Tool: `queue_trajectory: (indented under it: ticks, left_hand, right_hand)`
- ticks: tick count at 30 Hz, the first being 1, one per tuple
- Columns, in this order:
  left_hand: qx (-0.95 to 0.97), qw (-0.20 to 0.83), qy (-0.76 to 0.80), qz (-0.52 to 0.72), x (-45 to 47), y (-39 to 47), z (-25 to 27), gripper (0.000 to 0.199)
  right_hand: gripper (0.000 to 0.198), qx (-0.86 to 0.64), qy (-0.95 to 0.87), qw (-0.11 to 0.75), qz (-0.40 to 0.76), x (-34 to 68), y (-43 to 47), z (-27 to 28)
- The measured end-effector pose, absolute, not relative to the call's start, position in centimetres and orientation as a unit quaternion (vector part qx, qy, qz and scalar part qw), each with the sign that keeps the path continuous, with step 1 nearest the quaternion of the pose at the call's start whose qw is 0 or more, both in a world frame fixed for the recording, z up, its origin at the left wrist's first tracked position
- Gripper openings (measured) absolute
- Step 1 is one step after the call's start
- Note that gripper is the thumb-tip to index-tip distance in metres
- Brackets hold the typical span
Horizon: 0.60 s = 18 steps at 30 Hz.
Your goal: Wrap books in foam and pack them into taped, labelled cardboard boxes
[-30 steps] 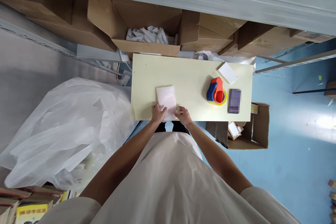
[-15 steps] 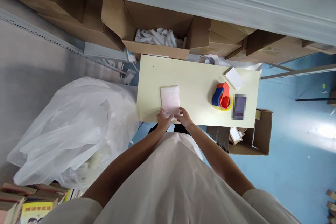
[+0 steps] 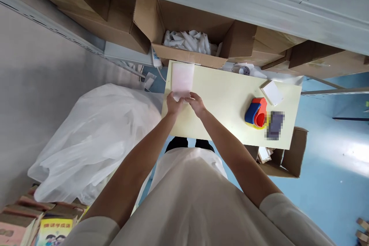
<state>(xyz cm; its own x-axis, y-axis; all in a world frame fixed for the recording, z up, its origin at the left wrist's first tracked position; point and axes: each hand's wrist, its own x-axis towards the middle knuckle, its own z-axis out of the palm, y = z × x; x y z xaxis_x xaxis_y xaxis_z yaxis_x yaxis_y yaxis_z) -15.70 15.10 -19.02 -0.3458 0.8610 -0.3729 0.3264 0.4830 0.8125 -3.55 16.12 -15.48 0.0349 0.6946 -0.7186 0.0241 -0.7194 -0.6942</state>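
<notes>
Near the table's left edge (image 3: 168, 78), the packet (image 3: 183, 78) points lengthwise forward.

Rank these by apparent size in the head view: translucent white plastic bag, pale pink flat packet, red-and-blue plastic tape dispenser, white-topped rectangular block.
Largest to smallest:
1. Translucent plastic bag
2. Pink packet
3. Tape dispenser
4. White-topped block

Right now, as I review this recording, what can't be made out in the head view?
In the head view:
Pale pink-white rectangular packet: near corners covered by the hands.
Dark purple rectangular object: surface lost in a pixelated blur.
Brown open cardboard box: partly hidden by the pale yellow tabletop.
Yellow-covered paper book: lower part cut off by the bottom edge.
</notes>
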Motion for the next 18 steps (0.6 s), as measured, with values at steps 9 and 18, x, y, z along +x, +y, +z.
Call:
queue_trajectory:
  ticks: [9, 18]
  left_hand:
    - [0.395, 0.427, 0.767, 0.270, -16.9, 15.6, -17.6, 0.059]
    - [0.399, 0.458, 0.759, 0.236, -16.3, 13.3, -16.1, 0.069]
  right_hand:
    - [0.066, -0.665, -0.240, 0.265, 0.656, -3.9, 16.2, -14.8]
    - [0.063, -0.664, -0.242, 0.272, 0.653, -3.8, 14.4, -13.0]
